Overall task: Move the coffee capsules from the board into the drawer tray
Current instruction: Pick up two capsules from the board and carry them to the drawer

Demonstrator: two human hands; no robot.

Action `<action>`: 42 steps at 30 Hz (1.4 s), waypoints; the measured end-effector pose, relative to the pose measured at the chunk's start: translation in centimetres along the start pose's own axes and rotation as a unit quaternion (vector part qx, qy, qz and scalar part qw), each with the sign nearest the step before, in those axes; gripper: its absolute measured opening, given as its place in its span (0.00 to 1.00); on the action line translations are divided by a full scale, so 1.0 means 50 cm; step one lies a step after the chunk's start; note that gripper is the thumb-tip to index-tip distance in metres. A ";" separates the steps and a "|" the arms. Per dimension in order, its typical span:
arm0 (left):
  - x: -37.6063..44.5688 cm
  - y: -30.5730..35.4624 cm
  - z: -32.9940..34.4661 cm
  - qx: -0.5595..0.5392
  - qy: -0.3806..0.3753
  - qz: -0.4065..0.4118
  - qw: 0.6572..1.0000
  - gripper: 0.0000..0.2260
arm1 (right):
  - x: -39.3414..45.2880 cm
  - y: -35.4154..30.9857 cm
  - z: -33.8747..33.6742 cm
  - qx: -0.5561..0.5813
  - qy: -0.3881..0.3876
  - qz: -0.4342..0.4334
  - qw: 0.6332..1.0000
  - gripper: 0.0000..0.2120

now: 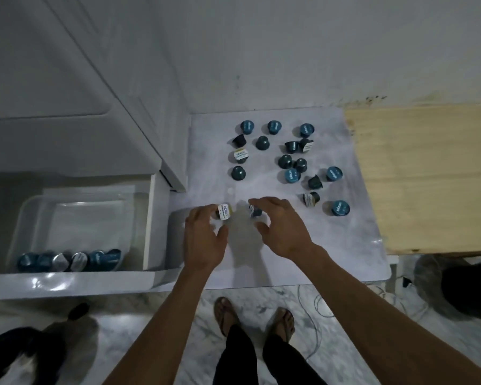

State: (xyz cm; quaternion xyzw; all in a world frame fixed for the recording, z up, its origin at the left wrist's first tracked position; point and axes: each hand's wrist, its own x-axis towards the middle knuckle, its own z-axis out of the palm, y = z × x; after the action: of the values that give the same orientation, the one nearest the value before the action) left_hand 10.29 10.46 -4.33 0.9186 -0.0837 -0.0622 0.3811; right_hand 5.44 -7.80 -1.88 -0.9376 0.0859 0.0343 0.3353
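Note:
Several dark blue coffee capsules [292,162] lie scattered on the pale marbled board [345,245]. My left hand [203,234] is at the board's near left, fingertips around a capsule with a white label [224,211]. My right hand [281,226] is beside it, fingers curled over a dark capsule [255,211] that is partly hidden. The clear plastic drawer tray [39,207] sits in the open white drawer at left, with a row of several capsules [70,261] along its near wall.
A white cabinet [122,107] rises behind the drawer. A light wooden board [428,176] adjoins the marbled one on the right. My feet in sandals [256,318] stand on the marble floor, with cables [317,301] and dark objects [469,290] nearby.

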 end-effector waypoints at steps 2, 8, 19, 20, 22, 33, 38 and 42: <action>0.010 -0.014 0.020 0.009 0.001 0.012 1.000 0.18 | 0.016 0.019 0.028 -0.021 -0.012 -0.026 0.999 0.25; 0.031 -0.054 0.072 0.008 0.007 0.036 0.999 0.19 | 0.053 0.067 0.085 -0.034 0.049 -0.066 0.996 0.15; 0.027 -0.070 0.101 -0.063 0.099 0.099 0.988 0.11 | 0.041 0.121 0.114 0.050 0.166 -0.026 0.984 0.14; 0.024 -0.074 0.102 -0.066 0.103 0.104 0.987 0.11 | 0.042 0.122 0.117 0.056 0.166 -0.027 0.984 0.17; 0.021 -0.079 0.103 -0.068 0.111 0.113 0.985 0.12 | 0.048 0.123 0.123 0.053 0.174 -0.043 0.982 0.20; 0.026 -0.099 0.123 -0.094 0.131 0.122 0.979 0.12 | 0.075 0.132 0.166 0.012 0.245 -0.089 0.965 0.11; 0.013 -0.070 0.103 -0.119 0.126 0.091 0.981 0.12 | 0.059 0.119 0.144 0.043 0.247 -0.090 0.964 0.10; -0.007 -0.013 0.065 -0.124 0.139 0.074 0.980 0.11 | 0.027 0.083 0.091 0.064 0.264 -0.082 0.959 0.08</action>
State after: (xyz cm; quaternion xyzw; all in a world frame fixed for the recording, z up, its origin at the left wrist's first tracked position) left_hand 9.43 8.72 -7.07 0.8553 -0.0890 0.0843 0.5034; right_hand 5.98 -8.26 -8.13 -0.8935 0.0963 -0.2475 0.3620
